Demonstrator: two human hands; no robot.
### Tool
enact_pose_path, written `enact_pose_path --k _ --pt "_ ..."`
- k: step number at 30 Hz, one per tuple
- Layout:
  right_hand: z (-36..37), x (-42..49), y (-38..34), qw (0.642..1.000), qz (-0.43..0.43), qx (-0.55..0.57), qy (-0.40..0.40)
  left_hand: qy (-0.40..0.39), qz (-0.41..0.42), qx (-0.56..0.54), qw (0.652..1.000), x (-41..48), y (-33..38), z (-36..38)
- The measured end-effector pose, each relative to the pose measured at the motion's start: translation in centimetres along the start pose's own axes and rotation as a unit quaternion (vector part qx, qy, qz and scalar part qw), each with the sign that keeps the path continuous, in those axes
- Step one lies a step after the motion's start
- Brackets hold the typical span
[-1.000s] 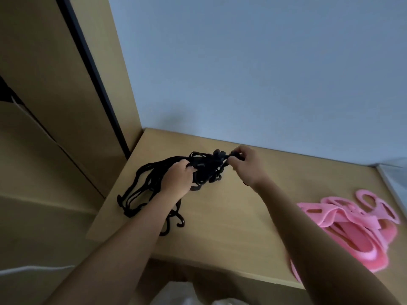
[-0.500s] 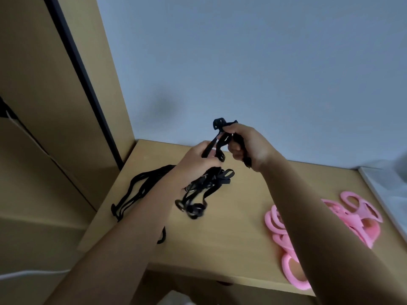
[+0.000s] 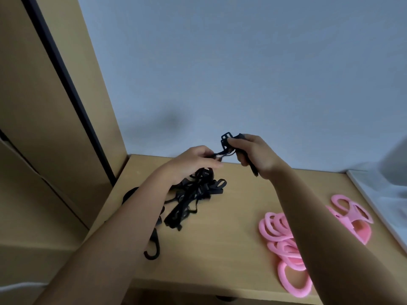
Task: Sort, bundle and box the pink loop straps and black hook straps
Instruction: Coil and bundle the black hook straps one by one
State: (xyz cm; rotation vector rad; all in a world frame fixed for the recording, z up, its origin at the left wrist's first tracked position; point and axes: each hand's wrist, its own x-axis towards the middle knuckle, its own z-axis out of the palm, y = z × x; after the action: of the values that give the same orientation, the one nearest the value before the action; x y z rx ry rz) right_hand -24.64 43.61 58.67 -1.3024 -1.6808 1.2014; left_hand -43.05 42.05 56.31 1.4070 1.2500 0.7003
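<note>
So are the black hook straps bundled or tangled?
Tangled: black hook straps trail in a loose clump from the left hand and right hand.

Two bare arms fill the lower view: the left forearm [image 3: 123,227] comes in from 7 o'clock, the right forearm [image 3: 319,227] from 5 o'clock. Skin shows from frame edge to wrist. The left hand [image 3: 193,164] and right hand [image 3: 255,155] are bare too.

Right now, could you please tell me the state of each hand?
Left hand: pinching a strand of the black hook straps.
Right hand: closed around the buckle end of the same straps.
</note>
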Motion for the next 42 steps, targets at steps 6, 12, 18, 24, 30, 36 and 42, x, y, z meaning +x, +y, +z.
enact_pose_path --k 6,12,18,24,30,36,42 --pt "-0.5 0.4 -2.6 0.995 -0.022 -0.069 -0.073 0.030 0.044 -0.161 0.986 0.9 2.0 0.1" --pt "-2.0 0.8 -2.9 0.994 -0.009 -0.053 -0.094 0.026 0.067 -0.217 0.973 1.1 2.6 -1.2" --pt "-2.6 1.0 -2.8 0.995 0.002 -0.027 -0.099 0.150 0.123 -0.064 0.979 1.3 3.6 -0.9" --pt "-2.8 1.1 -2.3 0.991 0.007 0.071 -0.112 0.198 0.169 0.105 0.960 1.7 4.1 -0.4" --pt "-2.4 0.9 -2.0 0.989 0.006 0.095 -0.111 0.290 0.168 0.034 0.942 2.1 4.2 -0.6" --pt "-2.3 0.6 -2.6 0.997 -0.010 0.068 -0.038 0.373 0.186 0.118 0.901 2.1 2.9 -0.5" --pt "-2.0 0.8 -3.7 0.999 -0.024 0.021 -0.038 0.181 0.161 0.120 0.963 1.5 2.2 0.0"
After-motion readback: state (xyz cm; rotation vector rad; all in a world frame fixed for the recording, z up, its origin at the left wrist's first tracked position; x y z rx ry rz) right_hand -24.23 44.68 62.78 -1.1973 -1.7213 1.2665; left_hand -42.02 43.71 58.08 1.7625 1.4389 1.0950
